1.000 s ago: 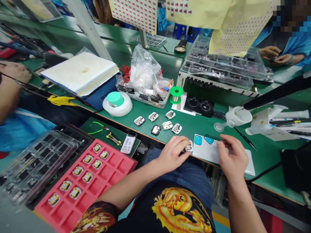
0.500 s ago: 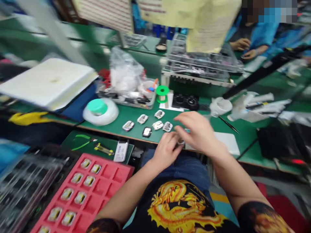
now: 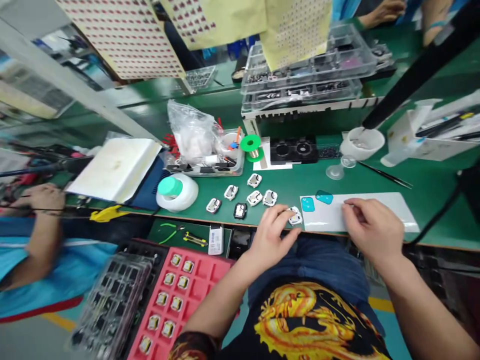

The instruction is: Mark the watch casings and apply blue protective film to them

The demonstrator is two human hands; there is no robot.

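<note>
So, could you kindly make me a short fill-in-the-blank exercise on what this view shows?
1. The left hand touches a white-framed part; the other similar loose parts on the green bench number ____.
2. The right hand is at the white sheet, where blue pieces number ____.
3. The wire spool has flanges coloured ____.
Missing words: six; two; green.

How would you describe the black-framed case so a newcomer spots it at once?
Start at the green bench and go towards its front edge, left of the person's left hand. There lies the small case, whose black frame sets it apart from the pale-framed cases beside and behind it.
</note>
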